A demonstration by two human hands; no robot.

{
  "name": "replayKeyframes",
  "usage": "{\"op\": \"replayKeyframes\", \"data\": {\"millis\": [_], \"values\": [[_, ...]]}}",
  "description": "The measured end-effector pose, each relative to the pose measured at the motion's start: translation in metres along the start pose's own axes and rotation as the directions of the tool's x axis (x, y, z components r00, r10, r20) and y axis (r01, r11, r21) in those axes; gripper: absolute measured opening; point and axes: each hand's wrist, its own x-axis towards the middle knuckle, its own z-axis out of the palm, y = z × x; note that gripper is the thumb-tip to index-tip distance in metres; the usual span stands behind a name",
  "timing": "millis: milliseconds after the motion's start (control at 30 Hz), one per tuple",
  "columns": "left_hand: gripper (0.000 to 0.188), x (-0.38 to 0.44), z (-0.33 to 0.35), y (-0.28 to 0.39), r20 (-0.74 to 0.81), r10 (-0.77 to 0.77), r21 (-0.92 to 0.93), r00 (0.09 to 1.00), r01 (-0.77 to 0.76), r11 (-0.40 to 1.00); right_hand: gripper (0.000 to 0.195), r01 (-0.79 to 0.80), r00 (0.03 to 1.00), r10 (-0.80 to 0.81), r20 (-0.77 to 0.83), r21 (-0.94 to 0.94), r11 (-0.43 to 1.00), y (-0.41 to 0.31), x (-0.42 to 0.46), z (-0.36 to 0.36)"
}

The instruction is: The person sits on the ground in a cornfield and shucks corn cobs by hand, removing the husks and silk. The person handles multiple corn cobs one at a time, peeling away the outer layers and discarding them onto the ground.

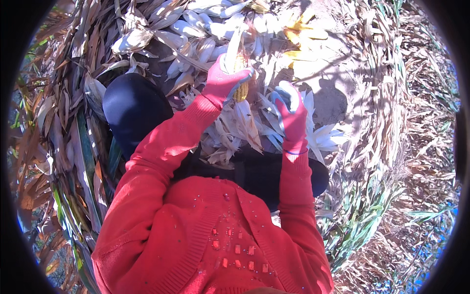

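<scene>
My left hand (228, 79), in a red and grey work glove, is closed around a partly husked ear of corn (241, 92). Yellow kernels show above and below the fingers, and pale husk hangs from the lower end and stands up at the top. To its right is my right hand (290, 106), gloved alike, with curled fingers and a gap between thumb and fingers; nothing shows in it. Loose dry husks (325, 137) lie beside and below it. Beyond the hands, several ears still in pale husk (187, 27) lie heaped, with bare yellow ears (304, 35) to their right.
Dry corn stalks and leaves (62, 128) are piled along the left. More stalks (385, 92) lie on the right, with greener leaves (360, 217) lower down. My bent knee (136, 106) in dark cloth is left of the hands; bare soil (330, 99) shows at right.
</scene>
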Motion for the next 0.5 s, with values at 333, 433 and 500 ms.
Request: {"op": "replayKeyframes", "data": {"millis": [333, 433, 500], "values": [[0.021, -0.020, 0.014, 0.020, 0.130, 0.266, 0.220, 0.955, -0.289, 0.932, 0.072, 0.055, 0.962, -0.067, 0.264, 0.052, 0.997, -0.006, -0.020, 0.044], [0.021, -0.019, 0.008, 0.029, 0.117, -0.149, -0.267, 0.982, 0.176, 0.947, 0.073, 0.065, 0.960, -0.079, 0.267, 0.064, 0.996, -0.007, -0.026, 0.048], [0.023, -0.015, 0.002, 0.005, 0.116, 0.017, -0.331, 0.993, 0.023, 0.943, 0.073, 0.042, 0.952, -0.065, 0.300, 0.080, 0.996, -0.009, -0.026, 0.047]]}}
